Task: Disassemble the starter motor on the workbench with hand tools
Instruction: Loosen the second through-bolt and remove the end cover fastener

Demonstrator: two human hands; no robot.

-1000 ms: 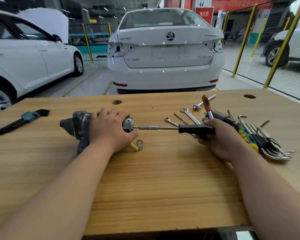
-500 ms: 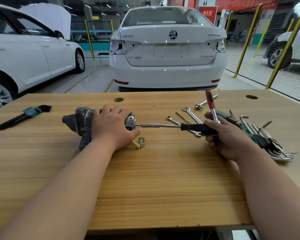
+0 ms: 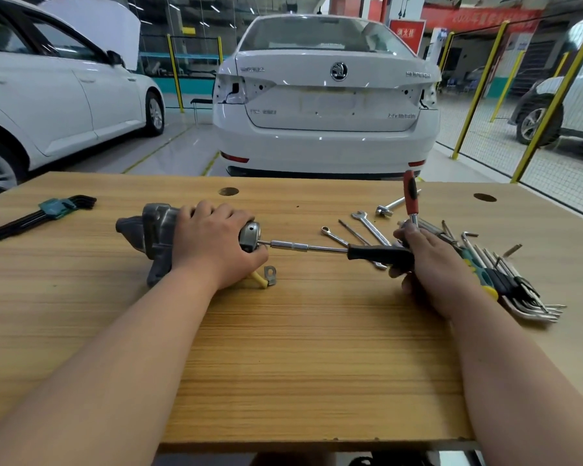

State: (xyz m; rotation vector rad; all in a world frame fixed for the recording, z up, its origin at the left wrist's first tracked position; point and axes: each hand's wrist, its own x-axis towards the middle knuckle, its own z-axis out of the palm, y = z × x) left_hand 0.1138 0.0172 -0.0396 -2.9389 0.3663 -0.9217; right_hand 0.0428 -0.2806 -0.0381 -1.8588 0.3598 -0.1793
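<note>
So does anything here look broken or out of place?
Nothing on the workbench looks spilled or broken; the starter motor lies under the left hand, and the right hand grips the driver. The odd sight is the white car behind: both tail lights are missing, leaving bare holes.

Your left hand (image 3: 212,245) is clamped over the grey metal starter motor (image 3: 152,237), pinning it to the light wooden workbench (image 3: 283,348). Right of the motor, your right hand (image 3: 428,264) grips the black-handled driver (image 3: 377,253), steel shaft running straight into the motor's shiny end cap. A red-handled tool (image 3: 410,196) sticks up a bit further right. Yellow wire with a metal lug (image 3: 266,279) pokes out just in front of the motor, and black hex keys in a teal holder (image 3: 58,210) lie well to its left.
</note>
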